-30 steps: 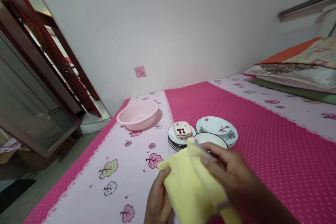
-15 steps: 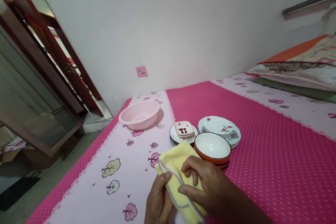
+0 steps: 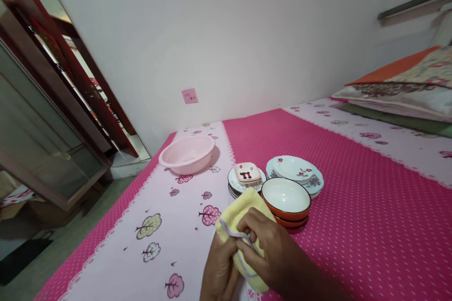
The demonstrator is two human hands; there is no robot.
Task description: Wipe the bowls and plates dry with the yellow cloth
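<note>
A yellow cloth [image 3: 243, 204] with purple stitching is bunched between both hands, just in front of the dishes. My left hand [image 3: 221, 263] grips its near left side, thumb on top. Fingers curled, my right hand [image 3: 263, 244] pinches the cloth from the right. Whether anything lies inside the folds is hidden. Right behind the cloth stands a stack of orange bowls [image 3: 289, 217] with white insides. Beside it, a small square dish [image 3: 246, 172] with a pink rim sits on a stack of small plates [image 3: 233, 184]. Larger floral plates [image 3: 315, 182] are piled behind the bowls.
A pink plastic basin [image 3: 187, 162] stands at the back left of the bed. The bedspread [image 3: 370, 216] is pink and white. Folded bedding [image 3: 399, 96] is piled at the far right. Beyond the bed's left edge are floor and a glass-panelled door [image 3: 52, 136].
My hands have drawn closer together, and the cloth is now more tightly bunched. The left hand has shifted slightly right. The dishes and basin have stayed put.
</note>
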